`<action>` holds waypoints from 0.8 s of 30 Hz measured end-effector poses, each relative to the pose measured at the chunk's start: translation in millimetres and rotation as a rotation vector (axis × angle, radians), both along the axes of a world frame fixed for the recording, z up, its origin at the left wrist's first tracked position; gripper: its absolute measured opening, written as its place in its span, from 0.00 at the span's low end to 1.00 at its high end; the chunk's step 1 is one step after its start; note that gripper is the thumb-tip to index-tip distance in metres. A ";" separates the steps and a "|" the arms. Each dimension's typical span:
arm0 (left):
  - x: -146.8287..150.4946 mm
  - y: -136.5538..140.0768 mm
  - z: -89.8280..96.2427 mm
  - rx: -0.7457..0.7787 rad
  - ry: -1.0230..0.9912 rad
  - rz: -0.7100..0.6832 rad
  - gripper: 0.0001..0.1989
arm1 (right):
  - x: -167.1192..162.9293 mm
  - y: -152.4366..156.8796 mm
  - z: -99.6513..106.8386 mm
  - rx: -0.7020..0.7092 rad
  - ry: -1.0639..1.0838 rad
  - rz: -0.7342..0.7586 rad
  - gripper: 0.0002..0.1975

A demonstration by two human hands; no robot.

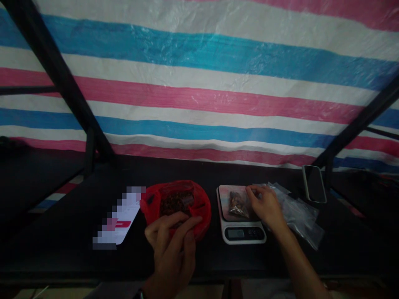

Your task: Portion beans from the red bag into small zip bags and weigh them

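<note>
A red plastic bag stands with its mouth spread, and small brown dried pieces lie inside. My left hand is over its near rim, fingers loosely bent and apart; nothing shows between them. To the right, a white kitchen scale with a small display bears a small clear plastic bag of brown pieces. My right hand pinches the right upper edge of that clear bag with thumb and forefinger. The scale's digits are too dim to read.
Several flat clear plastic bags lie right of the scale, partly behind my right wrist. Farther right a phone leans near a black post. A partly blurred white printed sheet lies left. Striped sheeting hangs behind the black table.
</note>
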State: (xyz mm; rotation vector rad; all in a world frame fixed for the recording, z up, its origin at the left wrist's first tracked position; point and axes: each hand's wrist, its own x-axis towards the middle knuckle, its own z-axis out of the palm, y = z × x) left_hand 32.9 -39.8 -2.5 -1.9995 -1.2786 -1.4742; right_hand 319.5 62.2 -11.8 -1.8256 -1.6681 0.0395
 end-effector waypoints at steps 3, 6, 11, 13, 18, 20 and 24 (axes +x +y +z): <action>2.9 -0.4 -0.1 0.007 0.008 -0.007 0.14 | -5.6 2.8 -3.0 0.011 -0.020 0.002 0.21; 2.8 -1.5 -1.7 0.019 0.008 -0.006 0.13 | -7.6 4.8 -3.3 0.012 -0.014 0.017 0.19; -3.6 -1.7 -6.8 0.023 0.031 -0.026 0.13 | -4.8 8.1 -4.9 0.011 0.049 0.055 0.18; -5.5 -1.8 -6.6 0.022 0.032 -0.023 0.13 | -3.7 9.7 -6.7 0.019 0.058 0.068 0.18; -8.2 -4.6 -2.4 0.002 0.022 -0.010 0.13 | -2.4 12.2 -5.7 -0.015 0.053 0.119 0.15; -8.9 -6.0 -3.0 0.010 0.011 -0.016 0.14 | -3.4 10.4 1.9 -0.011 0.114 0.137 0.13; -3.4 -5.8 -7.3 -0.059 -0.073 -0.109 0.14 | -19.0 -1.4 33.0 -0.034 0.381 0.330 0.12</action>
